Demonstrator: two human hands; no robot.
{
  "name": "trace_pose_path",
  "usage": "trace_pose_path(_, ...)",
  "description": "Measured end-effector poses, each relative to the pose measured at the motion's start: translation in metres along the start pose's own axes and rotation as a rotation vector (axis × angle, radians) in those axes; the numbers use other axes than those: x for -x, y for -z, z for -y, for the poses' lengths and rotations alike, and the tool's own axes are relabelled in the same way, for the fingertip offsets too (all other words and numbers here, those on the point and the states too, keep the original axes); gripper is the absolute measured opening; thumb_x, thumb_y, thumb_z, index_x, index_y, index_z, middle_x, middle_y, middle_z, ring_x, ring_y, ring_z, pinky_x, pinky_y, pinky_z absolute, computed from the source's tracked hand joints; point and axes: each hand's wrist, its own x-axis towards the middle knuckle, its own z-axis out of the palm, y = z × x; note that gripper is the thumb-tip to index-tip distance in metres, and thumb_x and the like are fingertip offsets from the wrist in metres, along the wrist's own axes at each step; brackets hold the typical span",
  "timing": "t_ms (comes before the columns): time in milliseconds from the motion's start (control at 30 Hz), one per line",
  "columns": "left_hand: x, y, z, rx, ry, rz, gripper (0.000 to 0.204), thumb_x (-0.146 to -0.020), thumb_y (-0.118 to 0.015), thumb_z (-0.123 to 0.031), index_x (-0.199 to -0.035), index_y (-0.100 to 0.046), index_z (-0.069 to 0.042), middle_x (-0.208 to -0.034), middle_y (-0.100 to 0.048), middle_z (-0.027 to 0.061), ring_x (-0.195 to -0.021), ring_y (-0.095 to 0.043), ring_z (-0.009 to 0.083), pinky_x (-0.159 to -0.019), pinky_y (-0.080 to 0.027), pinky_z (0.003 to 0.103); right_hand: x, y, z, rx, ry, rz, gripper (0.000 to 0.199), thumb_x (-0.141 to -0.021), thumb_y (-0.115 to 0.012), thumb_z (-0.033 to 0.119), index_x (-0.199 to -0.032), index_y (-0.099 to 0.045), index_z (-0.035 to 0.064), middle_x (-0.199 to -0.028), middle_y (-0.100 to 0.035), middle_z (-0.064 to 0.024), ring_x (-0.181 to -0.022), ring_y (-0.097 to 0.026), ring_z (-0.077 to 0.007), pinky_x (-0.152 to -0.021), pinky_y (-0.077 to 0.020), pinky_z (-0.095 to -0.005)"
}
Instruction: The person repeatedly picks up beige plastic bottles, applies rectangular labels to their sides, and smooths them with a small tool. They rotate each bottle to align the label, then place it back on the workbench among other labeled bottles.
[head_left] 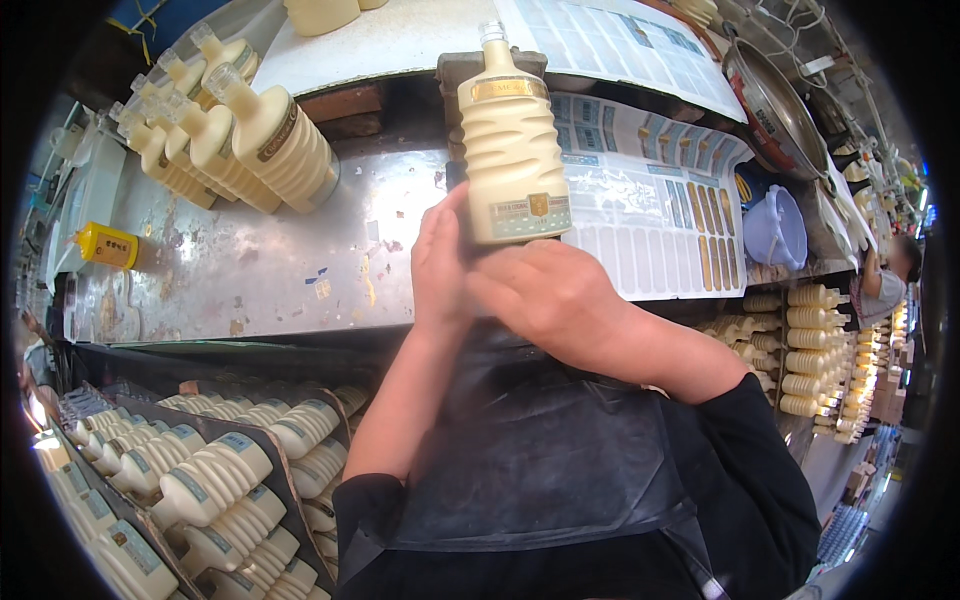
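Observation:
A cream bottle (515, 165) with a rippled body and clear neck lies before me, its neck pointing away and resting on a grey-brown block (447, 72). One gold label sits at its shoulder, and a blue-green label with a gold emblem near its base. Along the lower left side of the bottle, my left hand (438, 265) grips it, the thumb side up. My right hand (550, 290) is curled at the base end, knuckles up; its fingertips are hidden, so what they hold cannot be made out. Label sheets (640, 240) lie right of the bottle.
Several similar bottles (285, 150) stand at the left on the metal table (250, 285), near a small yellow container (107, 246). A lilac bucket (775, 228) and a round metal pan (775, 100) are at the right. Racks of labelled bottles (215, 480) sit below left.

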Motion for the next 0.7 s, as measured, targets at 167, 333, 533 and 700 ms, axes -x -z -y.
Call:
trace_pose_path(167,0.001,-0.006,-0.002,-0.074,-0.013,-0.055,0.044,-0.112,-0.04,-0.026,-0.141,-0.053,0.005,-0.136,-0.06,0.0159,-0.125,-0.058,0.0221,-0.11,-0.044,0.038,0.001,-0.002,-0.012,-0.026,-0.057,-0.223,0.021,-0.075,-0.066,0.007,-0.095,-0.064,0.0025,-0.086,-0.063,-0.0084,-0.078,-0.067,-0.0277,-0.067,-0.0538,-0.0391)
trace_pose_path(333,-0.001,-0.003,0.001,-0.242,-0.064,-0.093,0.043,-0.11,-0.046,-0.026,-0.142,-0.053,0.002,-0.125,-0.062,0.0104,-0.118,-0.056,0.0201,-0.109,-0.041,0.036,0.019,0.004,-0.016,-0.172,-0.394,-0.157,0.017,-0.087,-0.067,0.007,-0.104,-0.064,0.0041,-0.08,-0.068,-0.0128,-0.071,-0.071,-0.0311,-0.062,-0.0556,-0.0406)
trace_pose_path(533,-0.012,-0.017,0.001,-0.901,-0.241,-0.175,0.058,-0.096,-0.061,-0.03,-0.144,-0.049,0.0,-0.131,-0.052,0.0157,-0.129,-0.043,0.0288,-0.113,-0.033,0.045,0.021,0.004,-0.026,-0.321,-0.855,-0.181,0.032,-0.092,-0.072,0.013,-0.12,-0.059,0.0051,-0.075,-0.072,-0.0155,-0.065,-0.073,-0.027,-0.06,-0.0543,-0.0375)
trace_pose_path(700,-0.017,-0.021,0.015,-1.051,-0.32,-0.198,0.063,-0.095,-0.059,-0.032,-0.146,-0.044,0.002,-0.138,-0.051,0.0208,-0.131,-0.042,0.0342,-0.115,-0.03,0.048,0.045,0.0,-0.052,-0.406,-1.013,-0.089,0.031,-0.091,-0.069,0.016,-0.118,-0.061,0.0045,-0.067,-0.067,-0.0112,-0.059,-0.064,-0.0184,-0.059,-0.0494,-0.0336)
